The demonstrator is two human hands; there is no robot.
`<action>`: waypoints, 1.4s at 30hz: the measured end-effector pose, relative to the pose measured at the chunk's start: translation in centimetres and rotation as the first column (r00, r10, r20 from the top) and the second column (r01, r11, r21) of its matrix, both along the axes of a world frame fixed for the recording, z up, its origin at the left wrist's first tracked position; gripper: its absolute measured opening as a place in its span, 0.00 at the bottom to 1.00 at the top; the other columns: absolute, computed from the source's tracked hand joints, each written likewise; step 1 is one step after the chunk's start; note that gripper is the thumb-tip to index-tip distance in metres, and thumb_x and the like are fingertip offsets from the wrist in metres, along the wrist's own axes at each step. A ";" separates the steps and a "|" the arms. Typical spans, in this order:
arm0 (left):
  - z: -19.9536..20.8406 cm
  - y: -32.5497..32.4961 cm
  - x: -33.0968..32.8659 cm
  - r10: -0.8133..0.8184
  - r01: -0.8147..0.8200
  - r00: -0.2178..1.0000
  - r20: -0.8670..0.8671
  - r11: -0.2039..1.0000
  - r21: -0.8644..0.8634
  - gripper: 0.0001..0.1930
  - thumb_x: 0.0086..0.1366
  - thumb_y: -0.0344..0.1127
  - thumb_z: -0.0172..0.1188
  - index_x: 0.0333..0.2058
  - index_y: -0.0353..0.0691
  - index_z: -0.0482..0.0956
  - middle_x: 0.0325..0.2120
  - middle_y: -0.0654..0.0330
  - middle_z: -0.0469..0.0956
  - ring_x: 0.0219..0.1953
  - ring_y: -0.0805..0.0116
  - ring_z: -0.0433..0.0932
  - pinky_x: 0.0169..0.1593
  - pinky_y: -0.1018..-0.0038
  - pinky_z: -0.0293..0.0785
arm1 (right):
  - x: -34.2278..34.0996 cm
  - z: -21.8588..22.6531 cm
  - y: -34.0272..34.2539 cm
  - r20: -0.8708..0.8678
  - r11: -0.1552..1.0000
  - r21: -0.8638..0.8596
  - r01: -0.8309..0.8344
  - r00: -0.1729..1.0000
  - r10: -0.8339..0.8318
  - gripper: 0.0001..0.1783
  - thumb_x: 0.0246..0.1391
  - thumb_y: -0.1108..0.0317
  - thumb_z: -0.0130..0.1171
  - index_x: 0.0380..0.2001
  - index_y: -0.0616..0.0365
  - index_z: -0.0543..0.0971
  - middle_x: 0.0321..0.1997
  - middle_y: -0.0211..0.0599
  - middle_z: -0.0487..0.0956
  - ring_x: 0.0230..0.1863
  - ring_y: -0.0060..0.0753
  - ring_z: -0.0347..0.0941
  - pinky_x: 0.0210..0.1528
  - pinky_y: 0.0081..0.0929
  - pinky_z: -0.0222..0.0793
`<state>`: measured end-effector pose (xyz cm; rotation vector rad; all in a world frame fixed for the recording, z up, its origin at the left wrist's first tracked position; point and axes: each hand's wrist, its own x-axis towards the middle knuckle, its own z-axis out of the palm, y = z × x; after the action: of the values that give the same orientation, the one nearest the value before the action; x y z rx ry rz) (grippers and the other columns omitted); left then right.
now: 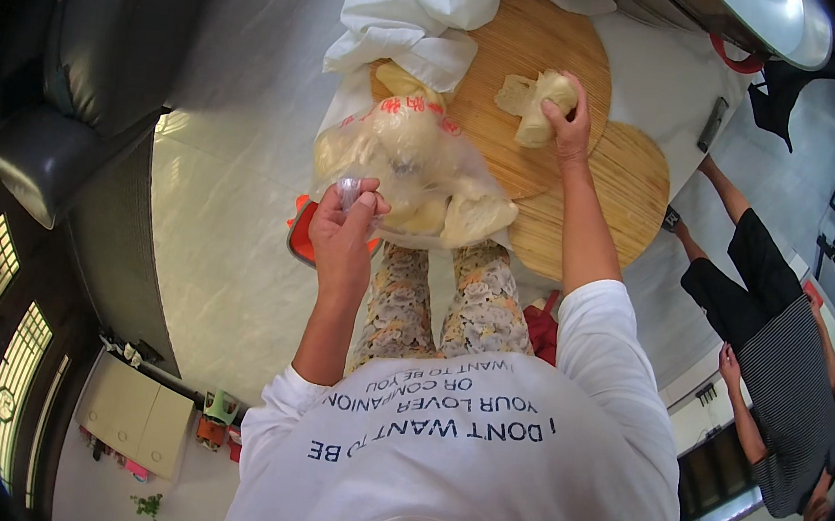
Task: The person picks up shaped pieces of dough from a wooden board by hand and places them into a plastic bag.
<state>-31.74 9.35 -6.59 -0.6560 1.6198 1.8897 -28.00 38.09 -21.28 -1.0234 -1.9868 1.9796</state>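
Roll (pixel 540 120) inside half-closed right grip (pixel 571 127), clear plastic bag (pixel 407 159) in tight left grip (pixel 343 230)

This looks like a home, probably its living area: a glossy black leather-like seat (pixel 107 40) stands on a pale, shiny floor (pixel 232 203), with dark-framed latticed panes (pixel 15 372), a low cream cabinet (pixel 127 408) and a leafy green plant (pixel 145 507) beyond.
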 end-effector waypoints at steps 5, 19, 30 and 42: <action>-0.2 0.0 0.1 0.012 -0.012 1.000 -0.001 1.000 0.019 0.08 0.56 0.26 0.49 0.35 0.32 0.70 0.23 0.62 0.70 0.27 0.78 0.68 0.34 0.82 0.64 | 0.1 0.0 0.0 0.004 0.991 -0.123 0.062 0.998 -0.062 0.36 0.35 0.57 0.61 0.50 0.56 0.60 0.48 0.39 0.64 0.47 0.33 0.62 0.48 0.28 0.61; -0.3 0.0 0.0 0.012 -0.012 1.000 -0.004 0.999 0.044 0.07 0.56 0.26 0.49 0.34 0.33 0.70 0.22 0.63 0.71 0.27 0.78 0.68 0.34 0.83 0.63 | 0.5 -4.5 -0.6 0.448 0.987 0.099 0.129 0.880 -0.160 0.40 0.38 0.51 0.60 0.48 0.68 0.59 0.42 0.45 0.69 0.40 0.37 0.67 0.41 0.28 0.64; -0.5 0.0 0.2 0.003 -0.003 1.000 -0.011 1.000 0.018 0.07 0.56 0.26 0.49 0.35 0.33 0.70 0.23 0.63 0.71 0.26 0.79 0.68 0.33 0.84 0.63 | -0.2 -3.1 -0.8 0.303 0.929 -0.353 0.115 0.953 -0.003 0.31 0.37 0.55 0.63 0.41 0.64 0.67 0.37 0.37 0.70 0.33 0.26 0.67 0.33 0.21 0.64; -0.5 0.3 0.2 -0.028 0.028 0.999 -0.024 0.999 -0.016 0.07 0.56 0.27 0.49 0.35 0.34 0.70 0.22 0.63 0.72 0.27 0.79 0.68 0.34 0.83 0.63 | -0.9 -2.2 -1.3 0.209 0.845 -0.529 0.078 0.977 0.041 0.35 0.34 0.62 0.66 0.44 0.66 0.61 0.42 0.41 0.69 0.41 0.31 0.67 0.42 0.24 0.64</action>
<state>-31.58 9.60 -7.07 -0.6161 1.6518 1.8731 -28.90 36.79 -23.46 -1.4120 -1.5107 2.5870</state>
